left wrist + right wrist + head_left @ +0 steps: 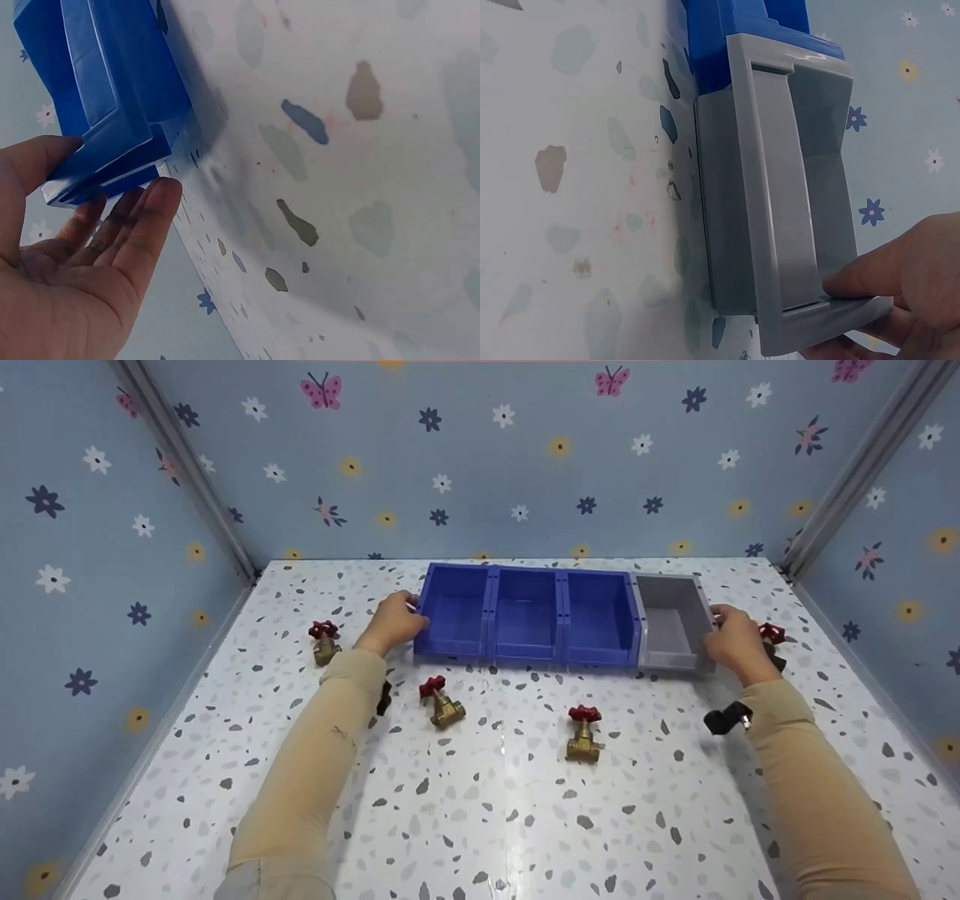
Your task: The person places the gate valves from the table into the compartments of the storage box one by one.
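Three blue storage bins [525, 651] and one grey storage bin [667, 661] stand side by side in a row on the speckled table. At the row's left end, my left hand [393, 624] pinches the outer wall of the leftmost blue bin [142, 82], its thumb on the rim and its fingers at the outer side. My right hand [736, 642] grips the right wall of the grey bin, with the thumb over the inside and the fingers outside, as the right wrist view shows. All the bins look empty.
Brass valves with red handwheels lie about: one valve [325, 649] left of my left hand, one valve [445, 709] and another valve [583, 742] in front of the bins. A further valve [772, 636] is partly hidden beyond my right hand. Patterned walls [517, 457] enclose the table.
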`<state>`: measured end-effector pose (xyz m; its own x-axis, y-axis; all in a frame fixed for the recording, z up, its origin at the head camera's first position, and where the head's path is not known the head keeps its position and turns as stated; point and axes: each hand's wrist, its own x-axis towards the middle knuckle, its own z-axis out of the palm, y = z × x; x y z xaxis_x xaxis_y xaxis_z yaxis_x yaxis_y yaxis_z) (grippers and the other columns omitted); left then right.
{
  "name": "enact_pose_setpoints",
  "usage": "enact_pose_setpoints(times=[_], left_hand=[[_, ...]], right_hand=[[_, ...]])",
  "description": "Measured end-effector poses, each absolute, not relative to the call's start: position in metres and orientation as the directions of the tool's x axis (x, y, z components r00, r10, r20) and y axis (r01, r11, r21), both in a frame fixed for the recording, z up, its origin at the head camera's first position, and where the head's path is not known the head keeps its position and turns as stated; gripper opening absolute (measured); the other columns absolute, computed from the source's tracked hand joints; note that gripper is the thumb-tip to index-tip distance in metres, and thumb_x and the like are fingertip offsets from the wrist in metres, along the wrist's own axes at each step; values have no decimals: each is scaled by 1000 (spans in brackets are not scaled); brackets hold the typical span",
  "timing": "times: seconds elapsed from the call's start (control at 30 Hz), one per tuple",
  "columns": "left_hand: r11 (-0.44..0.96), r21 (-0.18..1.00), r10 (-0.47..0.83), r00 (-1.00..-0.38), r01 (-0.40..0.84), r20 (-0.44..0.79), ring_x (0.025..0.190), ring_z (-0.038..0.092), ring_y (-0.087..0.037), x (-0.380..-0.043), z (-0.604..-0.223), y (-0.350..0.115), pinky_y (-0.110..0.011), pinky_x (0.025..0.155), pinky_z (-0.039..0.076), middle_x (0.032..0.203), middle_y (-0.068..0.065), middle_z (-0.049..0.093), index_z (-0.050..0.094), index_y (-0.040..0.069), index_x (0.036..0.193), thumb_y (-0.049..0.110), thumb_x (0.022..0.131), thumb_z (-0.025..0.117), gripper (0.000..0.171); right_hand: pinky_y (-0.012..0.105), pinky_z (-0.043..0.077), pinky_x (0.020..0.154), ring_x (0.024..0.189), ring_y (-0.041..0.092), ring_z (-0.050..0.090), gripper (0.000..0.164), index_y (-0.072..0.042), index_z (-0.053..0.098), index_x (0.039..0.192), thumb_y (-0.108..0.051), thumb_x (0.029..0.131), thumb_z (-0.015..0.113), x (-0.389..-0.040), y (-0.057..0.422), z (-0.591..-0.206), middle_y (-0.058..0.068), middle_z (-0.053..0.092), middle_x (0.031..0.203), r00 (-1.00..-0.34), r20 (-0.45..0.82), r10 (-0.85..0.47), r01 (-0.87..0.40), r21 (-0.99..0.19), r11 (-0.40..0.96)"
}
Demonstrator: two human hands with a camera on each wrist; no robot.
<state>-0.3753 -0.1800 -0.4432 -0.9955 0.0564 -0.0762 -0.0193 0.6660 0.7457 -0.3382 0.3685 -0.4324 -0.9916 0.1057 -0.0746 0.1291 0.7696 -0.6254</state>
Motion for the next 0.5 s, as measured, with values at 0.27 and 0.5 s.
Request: enact_pose_setpoints(times=[0.27, 0.5], left_hand=[[638, 770, 87, -990, -27, -107, 135, 60, -42, -370, -442, -188, -54, 118, 50, 146, -31, 60, 44, -8, 156, 3, 93, 55, 65], [655, 755, 95, -991, -9, -94, 138, 56, -45, -365, -442, -192, -56, 120, 47, 148, -34, 56, 44, -14, 151, 3, 93, 49, 60]], right_hand=[[67, 41, 122, 144, 55, 49, 74, 13, 30, 164, 3, 93, 51, -345, 363, -434, 43, 47, 155, -995, -78, 56, 93, -643, 760], [66, 40, 123, 148, 55, 46, 71, 12, 30, 165, 2, 97, 51, -348, 358, -434, 42, 46, 158, -996, -72, 53, 87, -649, 756]])
